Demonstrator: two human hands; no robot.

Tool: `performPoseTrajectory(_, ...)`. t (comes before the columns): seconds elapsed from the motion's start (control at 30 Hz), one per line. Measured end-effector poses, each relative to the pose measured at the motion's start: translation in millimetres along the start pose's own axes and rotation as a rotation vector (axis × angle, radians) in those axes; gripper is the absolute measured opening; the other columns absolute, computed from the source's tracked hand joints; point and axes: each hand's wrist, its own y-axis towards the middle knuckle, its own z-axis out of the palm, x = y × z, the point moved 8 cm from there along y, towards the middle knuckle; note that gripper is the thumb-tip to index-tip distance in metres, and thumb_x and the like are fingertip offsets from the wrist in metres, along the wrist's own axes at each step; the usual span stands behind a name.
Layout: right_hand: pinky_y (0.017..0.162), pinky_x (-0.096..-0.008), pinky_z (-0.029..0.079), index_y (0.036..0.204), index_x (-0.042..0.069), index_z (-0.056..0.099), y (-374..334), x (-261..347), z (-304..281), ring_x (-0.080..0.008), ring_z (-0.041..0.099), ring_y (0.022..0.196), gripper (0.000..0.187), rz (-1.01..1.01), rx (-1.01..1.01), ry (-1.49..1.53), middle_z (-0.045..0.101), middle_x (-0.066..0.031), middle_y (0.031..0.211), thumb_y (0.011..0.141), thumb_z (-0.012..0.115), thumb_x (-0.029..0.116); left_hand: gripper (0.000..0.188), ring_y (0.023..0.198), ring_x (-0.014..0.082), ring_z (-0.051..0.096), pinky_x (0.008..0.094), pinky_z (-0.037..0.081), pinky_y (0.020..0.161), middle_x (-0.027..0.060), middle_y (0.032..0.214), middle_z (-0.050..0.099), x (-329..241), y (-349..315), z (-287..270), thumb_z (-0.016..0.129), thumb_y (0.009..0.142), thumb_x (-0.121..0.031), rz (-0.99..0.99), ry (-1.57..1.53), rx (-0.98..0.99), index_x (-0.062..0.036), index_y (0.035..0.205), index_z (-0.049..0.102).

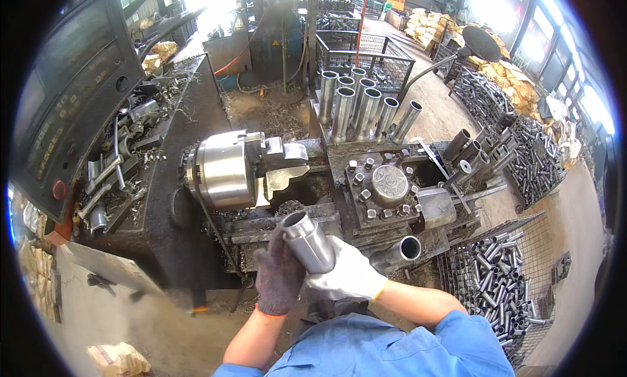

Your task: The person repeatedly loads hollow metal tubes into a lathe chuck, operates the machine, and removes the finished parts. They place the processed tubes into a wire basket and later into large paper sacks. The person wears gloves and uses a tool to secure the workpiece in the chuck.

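Observation:
Between my two gloved hands, a short, shiny metal tube (311, 246) is tilted, its open bore up and to the left. My left hand (277, 282), in a dark, grimy glove, closes on the tube's left side. A white glove covers my right hand (346, 272), which grips the lower right side; some fingers are hidden behind the tube. Beyond them is the lathe's steel chuck (225, 171), its jaws apart with no workpiece visible between them. Right of my hands, another thick metal tube (394, 255) lies with its bore facing right.
A square tool post (390, 184) with several bolts stands right of the chuck. Several upright tubes (367, 109) stand behind it, darker ones (480, 156) to the right. A wire basket (499, 285) of small tubes is at lower right. Tools and scrap (117, 161) cover the headstock.

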Motion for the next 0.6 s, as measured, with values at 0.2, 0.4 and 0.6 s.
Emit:
performPoseTrajectory(0.2, 0.087, -0.0479, 0.059, 0.136, 0.011, 0.058, 2.1, 147.3, -113.4, -0.0381, 0.073, 0.103, 0.07, -0.765, -0.22, -0.987, 0.071, -0.017, 0.117, 0.072, 0.083, 0.026, 0.051, 0.124, 0.024, 0.064, 0.0396, 0.053, 0.108, 0.0078, 0.144, 0.059, 101.0, 93.2, -51.4, 0.061, 0.108, -0.036, -0.312, 0.636, 0.012, -0.0057, 0.149, 0.053)
performPoseTrajectory(0.4, 0.08, -0.0475, 0.06, 0.115, 0.004, 0.071, 164.6, 115.5, -159.2, -0.0352, 0.076, 0.093, 0.045, -0.692, -0.172, -1.565, 0.075, -0.0172, 0.099, 0.075, 0.082, 0.022, 0.037, 0.119, 0.0188, 0.064, 0.0344, 0.05, 0.109, 0.0106, 0.133, 0.067, -0.2, 48.8, -28.9, 0.057, 0.11, -0.02, 0.056, 0.557, -0.183, 0.0001, 0.141, 0.06)
performPoseTrajectory(0.6, 0.085, -0.0492, 0.059, 0.127, 0.001, 0.068, 260.6, 31.7, -138.4, -0.0409, 0.074, 0.099, 0.077, -0.322, 0.39, -1.25, 0.077, -0.0224, 0.111, 0.065, 0.089, 0.04, 0.042, 0.107, 0.0269, 0.072, 0.0411, 0.058, 0.094, 0.0132, 0.12, 0.072, -25.6, -86.1, -123.9, 0.063, 0.106, -0.031, -0.061, 0.505, -0.727, -0.0008, 0.134, 0.062)
